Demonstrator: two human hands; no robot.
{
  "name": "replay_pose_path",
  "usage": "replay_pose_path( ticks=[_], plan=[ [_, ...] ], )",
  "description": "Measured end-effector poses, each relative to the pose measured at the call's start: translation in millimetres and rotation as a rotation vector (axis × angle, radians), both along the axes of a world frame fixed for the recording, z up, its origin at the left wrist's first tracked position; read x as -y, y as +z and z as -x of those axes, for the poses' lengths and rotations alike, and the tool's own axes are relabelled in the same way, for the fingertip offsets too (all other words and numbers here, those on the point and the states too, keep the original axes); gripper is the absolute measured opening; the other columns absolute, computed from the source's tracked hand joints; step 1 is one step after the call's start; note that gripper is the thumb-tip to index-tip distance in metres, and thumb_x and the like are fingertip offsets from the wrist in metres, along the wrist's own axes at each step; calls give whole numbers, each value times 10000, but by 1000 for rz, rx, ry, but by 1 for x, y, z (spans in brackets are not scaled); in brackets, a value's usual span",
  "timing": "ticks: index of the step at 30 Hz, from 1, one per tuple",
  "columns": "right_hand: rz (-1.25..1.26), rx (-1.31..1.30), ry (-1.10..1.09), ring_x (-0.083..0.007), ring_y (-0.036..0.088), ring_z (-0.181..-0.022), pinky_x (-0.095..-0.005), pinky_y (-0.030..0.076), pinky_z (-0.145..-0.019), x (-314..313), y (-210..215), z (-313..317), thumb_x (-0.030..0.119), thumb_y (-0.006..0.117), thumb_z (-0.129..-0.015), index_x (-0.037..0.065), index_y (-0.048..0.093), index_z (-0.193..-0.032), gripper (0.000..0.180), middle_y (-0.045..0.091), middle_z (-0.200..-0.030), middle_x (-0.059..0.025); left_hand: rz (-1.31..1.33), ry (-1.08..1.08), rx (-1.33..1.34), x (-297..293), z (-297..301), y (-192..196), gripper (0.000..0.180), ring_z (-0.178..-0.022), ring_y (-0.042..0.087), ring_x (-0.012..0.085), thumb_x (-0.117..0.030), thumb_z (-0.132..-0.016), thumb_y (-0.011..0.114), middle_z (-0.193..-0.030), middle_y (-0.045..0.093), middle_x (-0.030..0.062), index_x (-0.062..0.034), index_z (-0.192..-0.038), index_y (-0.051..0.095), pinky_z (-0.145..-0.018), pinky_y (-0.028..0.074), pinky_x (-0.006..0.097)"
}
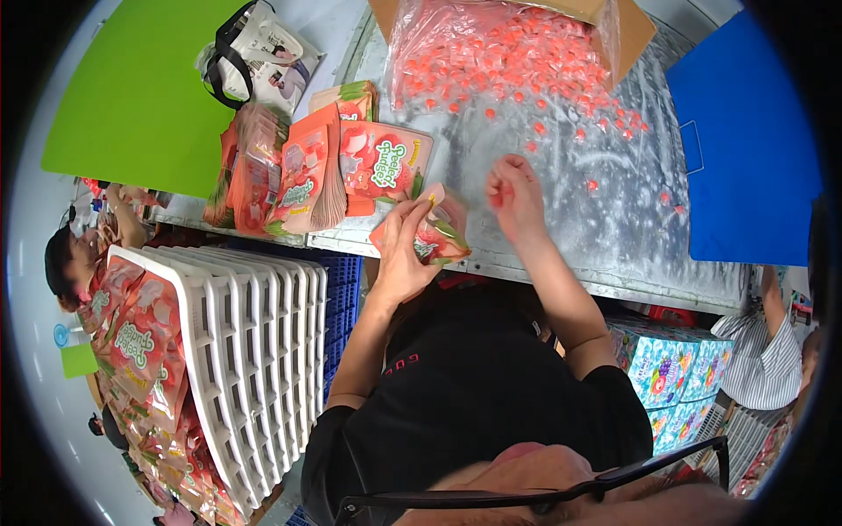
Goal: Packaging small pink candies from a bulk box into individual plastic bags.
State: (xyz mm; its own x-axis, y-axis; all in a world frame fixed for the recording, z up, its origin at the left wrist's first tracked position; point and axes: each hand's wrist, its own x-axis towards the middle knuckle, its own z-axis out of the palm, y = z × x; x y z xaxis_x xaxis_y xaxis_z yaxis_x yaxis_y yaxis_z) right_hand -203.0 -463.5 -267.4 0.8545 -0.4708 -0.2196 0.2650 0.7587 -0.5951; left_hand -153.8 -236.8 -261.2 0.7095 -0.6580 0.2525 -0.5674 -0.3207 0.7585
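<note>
My left hand [405, 254] grips a pink and red printed candy pouch [444, 230] near the table's front edge, its mouth spread apart. To the right, my right hand [516, 195] hovers over the metal table with its fingers curled together. Whatever they hold, if anything, is hidden. Loose red candies in clear wrappers [517, 74] spill from a plastic-lined cardboard box [633, 39] at the back. A fanned stack of flat pouches [307, 167] lies left of my left hand, beside another pouch [379, 158].
A white plastic crate [250, 351] full of pouches stands at left, below a green panel [140, 96]. A blue panel [745, 140] borders the right side. A white bag [263, 66] sits at the back left. Printed cartons [671, 364] are stacked at right. Other people work on both sides.
</note>
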Motion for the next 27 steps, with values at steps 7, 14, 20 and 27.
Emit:
replay_pose_path(
  ticks=[7, 14, 20, 27],
  plan=[
    [426, 29, -20, -71, 626, -894, -241, 498, -806, -43, -2, -1, 30, 652, -962, 29, 671, -1085, 125, 693, -978, -49, -43, 92, 137, 20, 7, -4, 929, -1346, 421, 404, -5, -563, 837, -1360, 460, 169, -93, -1426, 502, -1167, 308, 542],
    [808, -113, 80, -143, 654, -1028, -289, 524, -913, -45, 3, 9, 41, 597, -994, 16, 662, -1185, 203, 649, -1230, -81, -44, 136, 201, 26, 10, -7, 946, -1324, 436, 424, 7, -569, 860, -1378, 455, 185, -99, -1432, 488, -1105, 377, 513],
    [1287, 39, 84, -300, 531, -1337, -479, 358, -1146, -32, 29, 15, 148, 547, -1020, 71, 548, -1403, 391, 540, -1462, -140, -14, 79, 196, 35, 11, -8, 997, -1295, 440, 415, -10, -601, 867, -1361, 432, 209, -91, -1493, 431, -1091, 396, 483],
    [1904, -374, -289, -425, 238, -1532, -641, 119, -1223, 44, -56, -13, 521, 561, -988, 194, 468, -1525, 635, 309, -1651, -154, 130, 234, 69, 34, 13, 3, 984, -1319, 419, 433, -69, -648, 895, -1383, 385, 249, -32, -1488, 385, -1118, 369, 490]
  ],
)
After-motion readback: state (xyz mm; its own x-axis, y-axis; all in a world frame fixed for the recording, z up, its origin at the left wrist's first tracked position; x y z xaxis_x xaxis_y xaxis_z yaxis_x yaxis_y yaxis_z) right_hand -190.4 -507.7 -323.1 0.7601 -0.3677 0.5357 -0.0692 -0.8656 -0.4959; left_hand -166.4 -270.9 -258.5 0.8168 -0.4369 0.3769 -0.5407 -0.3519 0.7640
